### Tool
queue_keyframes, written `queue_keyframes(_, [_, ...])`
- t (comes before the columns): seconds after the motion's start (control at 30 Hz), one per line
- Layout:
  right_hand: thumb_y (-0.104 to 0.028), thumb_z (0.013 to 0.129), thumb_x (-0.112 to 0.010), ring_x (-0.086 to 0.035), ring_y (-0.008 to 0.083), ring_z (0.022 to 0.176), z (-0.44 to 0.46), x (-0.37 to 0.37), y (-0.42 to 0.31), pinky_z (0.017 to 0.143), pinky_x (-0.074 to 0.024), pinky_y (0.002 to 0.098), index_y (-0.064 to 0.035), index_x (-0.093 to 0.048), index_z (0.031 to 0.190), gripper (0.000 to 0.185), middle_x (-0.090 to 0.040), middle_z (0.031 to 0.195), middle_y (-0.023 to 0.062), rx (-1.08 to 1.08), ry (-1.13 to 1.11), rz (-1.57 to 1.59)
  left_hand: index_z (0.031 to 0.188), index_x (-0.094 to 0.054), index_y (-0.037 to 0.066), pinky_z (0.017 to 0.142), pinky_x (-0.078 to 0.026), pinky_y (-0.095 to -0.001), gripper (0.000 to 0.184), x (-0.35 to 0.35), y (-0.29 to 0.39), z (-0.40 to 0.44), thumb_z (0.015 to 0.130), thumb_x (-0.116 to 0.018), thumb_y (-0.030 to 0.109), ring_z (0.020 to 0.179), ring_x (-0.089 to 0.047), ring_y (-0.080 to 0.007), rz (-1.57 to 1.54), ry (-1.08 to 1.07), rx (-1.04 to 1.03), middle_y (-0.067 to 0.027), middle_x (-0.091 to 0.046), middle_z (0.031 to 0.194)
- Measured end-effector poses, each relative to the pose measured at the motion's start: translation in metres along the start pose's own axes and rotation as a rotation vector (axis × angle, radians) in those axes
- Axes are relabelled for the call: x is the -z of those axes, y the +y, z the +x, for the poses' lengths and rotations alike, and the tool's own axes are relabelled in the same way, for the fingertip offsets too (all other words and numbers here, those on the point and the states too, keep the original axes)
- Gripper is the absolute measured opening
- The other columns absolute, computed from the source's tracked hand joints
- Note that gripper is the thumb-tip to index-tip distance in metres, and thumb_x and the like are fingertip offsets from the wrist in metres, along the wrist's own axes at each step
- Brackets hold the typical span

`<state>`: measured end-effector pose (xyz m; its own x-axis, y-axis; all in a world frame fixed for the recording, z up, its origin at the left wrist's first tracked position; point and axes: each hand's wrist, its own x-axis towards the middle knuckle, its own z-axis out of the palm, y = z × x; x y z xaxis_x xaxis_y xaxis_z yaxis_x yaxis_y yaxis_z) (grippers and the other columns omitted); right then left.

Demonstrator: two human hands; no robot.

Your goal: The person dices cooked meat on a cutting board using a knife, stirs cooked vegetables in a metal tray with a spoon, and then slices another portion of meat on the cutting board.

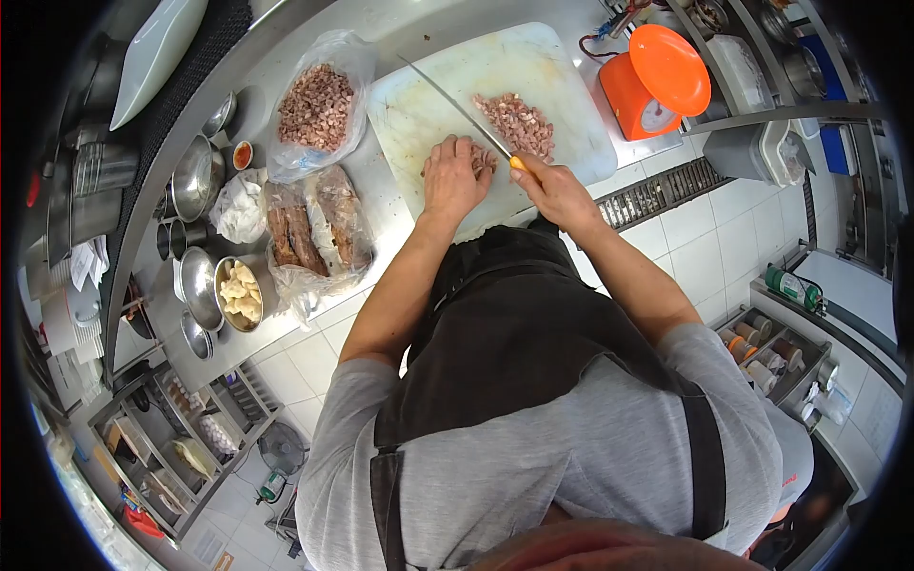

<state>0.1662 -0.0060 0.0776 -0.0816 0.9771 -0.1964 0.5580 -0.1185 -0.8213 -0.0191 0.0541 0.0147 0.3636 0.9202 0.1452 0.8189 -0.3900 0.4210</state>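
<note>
On a white cutting board [400,100], my right hand [559,193] grips the yellow handle of a long knife [457,106], whose blade points up and to the left. Beside the blade, my left hand [455,177] presses on pieces of meat [484,160] with its fingers bent together. A pile of chopped meat [517,124] lies on the board just right of the blade. To the board's left, an open plastic bag [318,107] holds more diced meat. Below that bag, larger dark pieces of meat [293,236] lie in clear plastic.
An orange scale [636,100] stands right of the board. Metal bowls [198,175], a container of pale yellow pieces [240,293] and a small cup of red sauce [243,155] are at the left. A floor grate [659,193] runs beyond the counter's edge.
</note>
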Motion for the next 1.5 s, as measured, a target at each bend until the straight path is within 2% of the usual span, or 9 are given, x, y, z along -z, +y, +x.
queue_keyframes(0.13, [-0.033,0.098,-0.051,-0.062,0.0446,0.083,0.012,-0.022,0.031,0.072,-0.0470,0.0503,-0.0069,-0.058,0.117,0.033,-0.065,0.084,0.0246,0.058,-0.072,-0.133,0.113,-0.056,0.003,0.090,-0.044,-0.0456,0.052,0.004,0.000,-0.005,0.071,-0.076,0.026,0.108,-0.053,-0.0342,0.024,0.008,-0.035,-0.0148,-0.056,0.116])
queue_keyframes(0.2, [-0.033,0.098,-0.051,-0.062,0.0445,0.083,0.013,-0.019,0.033,0.072,-0.0472,0.0502,-0.0066,-0.058,0.116,0.033,-0.065,0.084,0.0245,0.030,-0.065,-0.124,0.113,-0.056,0.003,0.091,-0.043,-0.0467,0.052,0.006,0.001,-0.004,0.071,-0.076,0.027,0.110,-0.052,-0.0345,0.046,-0.065,-0.033,-0.0143,-0.055,0.116])
queue_keyframes(0.43, [-0.033,0.098,-0.050,-0.062,0.0440,0.083,0.004,-0.002,0.003,0.074,-0.0477,0.0505,-0.0067,-0.058,0.113,0.032,-0.065,0.083,0.0246,-0.008,-0.090,-0.017,0.112,-0.058,0.003,0.095,-0.039,-0.0456,0.050,0.011,0.002,-0.008,0.072,-0.075,0.028,0.114,-0.050,-0.0328,0.016,-0.022,0.004,-0.0152,-0.054,0.120])
queue_keyframes(0.63, [-0.034,0.098,-0.050,-0.062,0.0441,0.083,0.012,-0.024,0.037,0.074,-0.0473,0.0503,-0.0072,-0.058,0.116,0.033,-0.065,0.082,0.0245,-0.001,-0.108,-0.117,0.110,-0.060,0.004,0.093,-0.038,-0.0458,0.046,0.009,-0.005,-0.008,0.072,-0.074,0.026,0.114,-0.050,-0.0322,0.038,-0.018,-0.019,-0.0149,-0.056,0.118])
queue_keyframes(0.83, [-0.034,0.098,-0.050,-0.062,0.0447,0.084,0.001,-0.005,0.003,0.074,-0.0469,0.0479,-0.0054,-0.058,0.118,0.036,-0.065,0.083,0.0252,-0.043,-0.090,-0.042,0.108,-0.063,0.006,0.092,-0.040,-0.0454,0.042,0.018,-0.013,-0.010,0.072,-0.073,0.024,0.110,-0.053,-0.0301,0.014,-0.002,0.024,-0.0106,-0.059,0.112])
queue_keyframes(1.1, [-0.032,0.097,-0.049,-0.061,0.0451,0.084,0.011,-0.035,0.031,0.075,-0.0465,0.0528,-0.0038,-0.058,0.111,0.033,-0.065,0.085,0.0264,0.006,-0.135,-0.136,0.104,-0.066,0.006,0.092,-0.041,-0.0448,0.037,0.021,-0.018,-0.003,0.072,-0.071,0.024,0.109,-0.054,-0.0291,-0.038,-0.033,0.078,-0.0099,-0.061,0.111])
queue_keyframes(1.23, [-0.032,0.097,-0.049,-0.061,0.0457,0.084,0.011,-0.036,0.030,0.076,-0.0464,0.0538,-0.0028,-0.058,0.109,0.033,-0.065,0.085,0.0264,0.022,-0.120,-0.150,0.100,-0.067,0.006,0.089,-0.043,-0.0454,0.032,0.017,-0.029,0.013,0.073,-0.070,0.025,0.108,-0.055,-0.0294,-0.048,-0.003,0.048,-0.0104,-0.063,0.108])
queue_keyframes(1.37, [-0.033,0.097,-0.049,-0.061,0.0455,0.086,0.005,-0.030,0.027,0.077,-0.0466,0.0533,-0.0041,-0.058,0.110,0.033,-0.065,0.086,0.0262,0.024,-0.104,-0.178,0.097,-0.068,0.005,0.084,-0.049,-0.0449,0.032,0.008,-0.034,0.018,0.074,-0.069,0.027,0.098,-0.059,-0.0329,0.020,-0.116,-0.052,-0.0114,-0.066,0.103])
queue_keyframes(1.5, [-0.034,0.098,-0.049,-0.061,0.0452,0.087,-0.010,-0.013,0.023,0.077,-0.0470,0.0511,-0.0075,-0.059,0.115,0.033,-0.065,0.088,0.0251,-0.149,-0.095,-0.092,0.099,-0.068,0.005,0.083,-0.050,-0.0445,0.032,0.013,-0.025,0.013,0.075,-0.069,0.027,0.099,-0.059,-0.0320,-0.001,-0.084,-0.086,-0.0108,-0.066,0.102])
